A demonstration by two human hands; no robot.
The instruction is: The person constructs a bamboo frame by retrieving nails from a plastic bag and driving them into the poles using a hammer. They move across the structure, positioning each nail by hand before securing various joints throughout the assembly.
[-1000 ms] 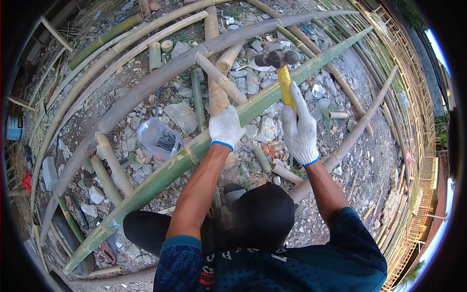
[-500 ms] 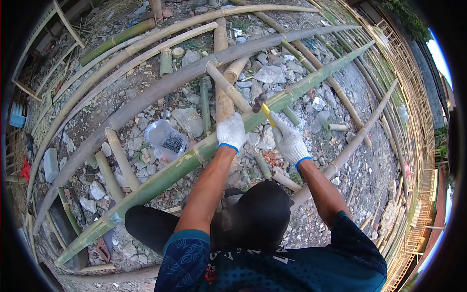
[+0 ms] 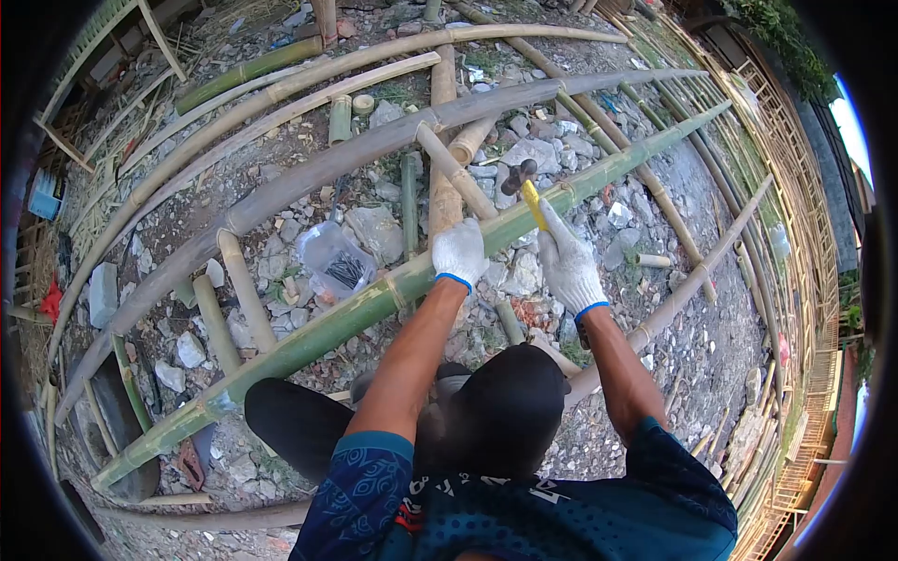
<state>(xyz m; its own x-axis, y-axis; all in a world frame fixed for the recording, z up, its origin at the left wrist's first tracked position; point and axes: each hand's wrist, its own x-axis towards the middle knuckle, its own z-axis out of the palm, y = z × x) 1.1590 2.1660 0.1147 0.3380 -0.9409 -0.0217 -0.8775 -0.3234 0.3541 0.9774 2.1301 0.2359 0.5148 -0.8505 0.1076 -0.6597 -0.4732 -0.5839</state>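
Note:
A long green bamboo pole [image 3: 346, 320] runs diagonally in front of me. My left hand [image 3: 459, 252], in a white glove with a blue cuff, is closed over this pole near a joint with a short crosspiece [image 3: 454, 173]; anything under its fingers is hidden. My right hand [image 3: 569, 266], gloved too, grips a hammer by its yellow handle [image 3: 534, 204]. The dark hammer head [image 3: 518, 176] is raised just beyond the pole, right of the crosspiece's end. A clear plastic container [image 3: 335, 262] holding nails sits on the rubble left of my left hand.
A grey bamboo pole [image 3: 309, 176] curves across beyond the green one. Another pole [image 3: 692, 280] lies to the right. Broken stones [image 3: 374, 232] cover the ground. A grey block [image 3: 104, 297] and a blue container [image 3: 45, 194] are at the left, and bamboo strips line the right edge.
The hammer head has moved away from the pole and the crosspiece joint, up and to the right, with my right hand. My left hand stays on the pole; the whole view has shifted slightly.

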